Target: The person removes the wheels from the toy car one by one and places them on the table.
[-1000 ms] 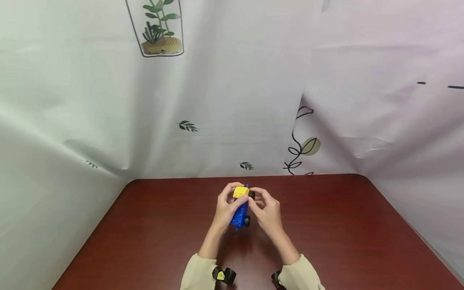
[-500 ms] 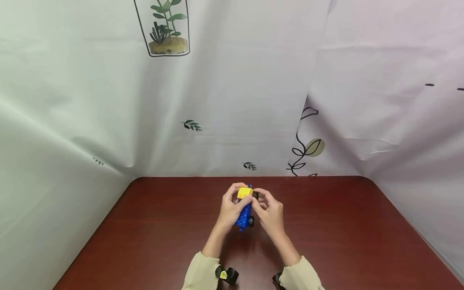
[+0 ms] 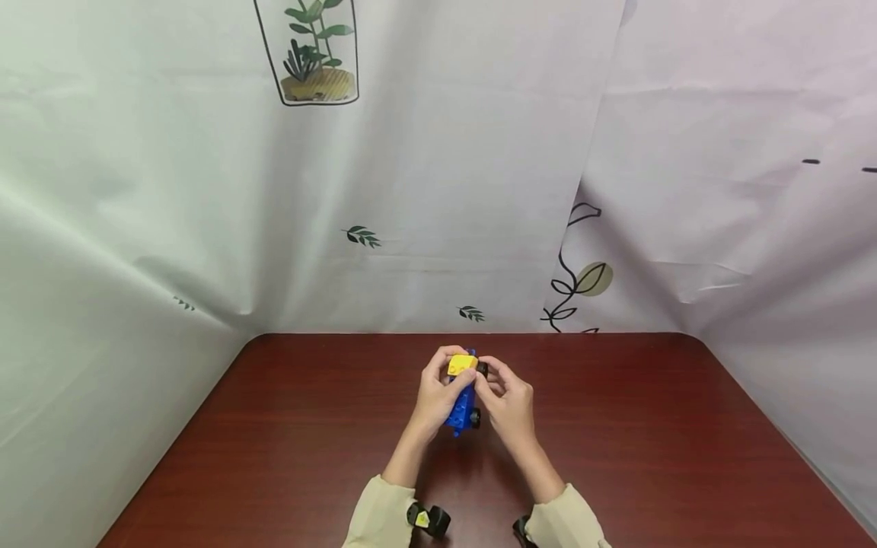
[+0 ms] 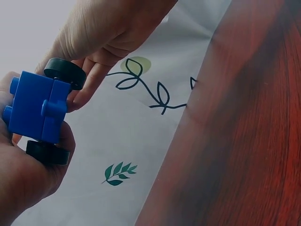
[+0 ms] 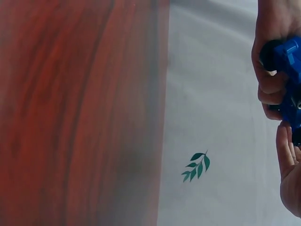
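A toy car with a blue base [image 3: 461, 409] is held up over the table between both hands. On its far end sits a yellow block [image 3: 462, 364]. My left hand [image 3: 432, 399] grips the car from the left, thumb across its top beside the yellow block. Fingers and thumb of my right hand [image 3: 514, 405] pinch the car's right side at the far black wheel [image 3: 483, 368]. A near black wheel [image 3: 476, 417] shows on the same side. In the left wrist view the car's blue end [image 4: 35, 106] faces the camera, with a black wheel on either side.
The dark red wooden table [image 3: 288, 441] has rounded far corners. A pale cloth [image 3: 438, 190] printed with leaves and a potted plant hangs behind it and along both sides. Black wrist cameras [image 3: 430, 520] sit at the cuffs of the beige sleeves [image 3: 379, 514].
The head view has shifted slightly, so the hands and car appear a little farther right than a second ago. Both hands keep the same hold.
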A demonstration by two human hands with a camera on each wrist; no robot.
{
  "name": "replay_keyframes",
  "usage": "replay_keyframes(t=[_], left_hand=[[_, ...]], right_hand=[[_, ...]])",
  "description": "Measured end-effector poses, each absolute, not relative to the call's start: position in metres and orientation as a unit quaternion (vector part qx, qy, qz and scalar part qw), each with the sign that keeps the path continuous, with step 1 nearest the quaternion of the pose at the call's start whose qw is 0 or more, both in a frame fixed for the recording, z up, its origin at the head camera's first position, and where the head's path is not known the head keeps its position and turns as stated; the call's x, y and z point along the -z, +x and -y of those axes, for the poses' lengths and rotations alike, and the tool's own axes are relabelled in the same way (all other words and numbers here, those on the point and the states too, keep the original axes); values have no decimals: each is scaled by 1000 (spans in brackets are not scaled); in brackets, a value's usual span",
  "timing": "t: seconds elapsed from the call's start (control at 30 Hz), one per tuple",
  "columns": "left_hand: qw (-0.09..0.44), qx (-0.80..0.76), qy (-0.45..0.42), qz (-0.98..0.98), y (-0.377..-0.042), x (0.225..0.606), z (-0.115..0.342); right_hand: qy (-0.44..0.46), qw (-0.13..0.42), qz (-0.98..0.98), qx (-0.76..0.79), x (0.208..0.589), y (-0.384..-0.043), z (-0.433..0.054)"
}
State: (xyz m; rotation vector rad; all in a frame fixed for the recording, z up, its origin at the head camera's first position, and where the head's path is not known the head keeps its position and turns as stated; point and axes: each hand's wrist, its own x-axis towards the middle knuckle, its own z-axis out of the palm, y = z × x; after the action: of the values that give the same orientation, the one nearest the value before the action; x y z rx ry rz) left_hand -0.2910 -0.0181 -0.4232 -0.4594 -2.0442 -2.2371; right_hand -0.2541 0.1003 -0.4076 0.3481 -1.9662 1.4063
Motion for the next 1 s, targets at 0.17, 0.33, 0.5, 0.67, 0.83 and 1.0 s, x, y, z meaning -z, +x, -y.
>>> replay_keyframes(t=[0.17,0.33,0.5,0.67,0.83,1.0], left_hand=[[38,727,-148,670,-292,423,18],[40,725,-146,672,-291,422,19],[45,726,-146,670,-290,421,18],[45,731,-144,666,-290,421,19],[46,732,-149,664,-290,421,19],[46,730,-153,665,-290,418,19]], right_hand=[[138,352,748,-546,406,-252,-99],[139,363,742,-546,408,-252,-98],[140,380,738,-539,418,-261,-98],[145,396,732,-535,436,-274,-100],[159,405,726,-532,440,-277,-103],[158,399,729,-534,439,-277,-105]])
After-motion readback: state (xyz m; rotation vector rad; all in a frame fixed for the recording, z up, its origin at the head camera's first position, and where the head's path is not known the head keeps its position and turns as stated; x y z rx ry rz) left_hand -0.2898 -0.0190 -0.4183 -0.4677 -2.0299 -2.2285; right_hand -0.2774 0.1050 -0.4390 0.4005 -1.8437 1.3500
